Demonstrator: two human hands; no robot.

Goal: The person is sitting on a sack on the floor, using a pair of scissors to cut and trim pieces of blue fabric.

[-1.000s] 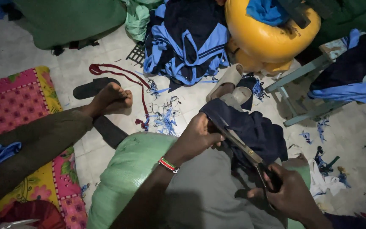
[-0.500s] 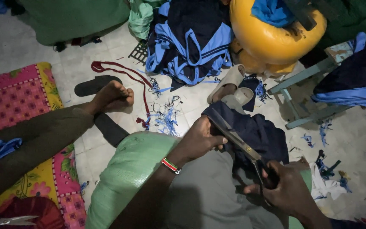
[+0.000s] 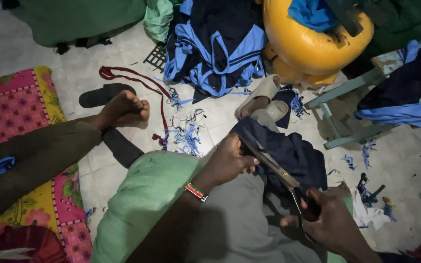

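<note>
Comparing with the view half a second ago, little has shifted: the scissors (image 3: pixel 281 175) lie along the same slant across the dark navy cloth (image 3: pixel 293 153), and the right hand (image 3: pixel 327 224) sits a touch lower toward the bottom of the view, so the cut looks to be in mid-stroke rather than finished, as far as I can judge. The left hand (image 3: pixel 227 160) is closed over the upper edge of the cloth, pinching it near the blade tips, wrist bent and forearm coming up from the lower middle, a beaded bracelet (image 3: pixel 196 191) round the wrist. The right hand is closed through the scissor handles, knuckles up; whether the blades are parted I cannot tell. The cloth rests over the person's lap, above a pale green bundle (image 3: pixel 142 199). On the tiled floor (image 3: pixel 74 68) beyond lie blue fabric scraps (image 3: pixel 188 134), a red strip (image 3: pixel 137 83), a black sandal (image 3: pixel 104 94) by the bare foot (image 3: pixel 123 109), and a yellow container (image 3: pixel 308 44)
</note>
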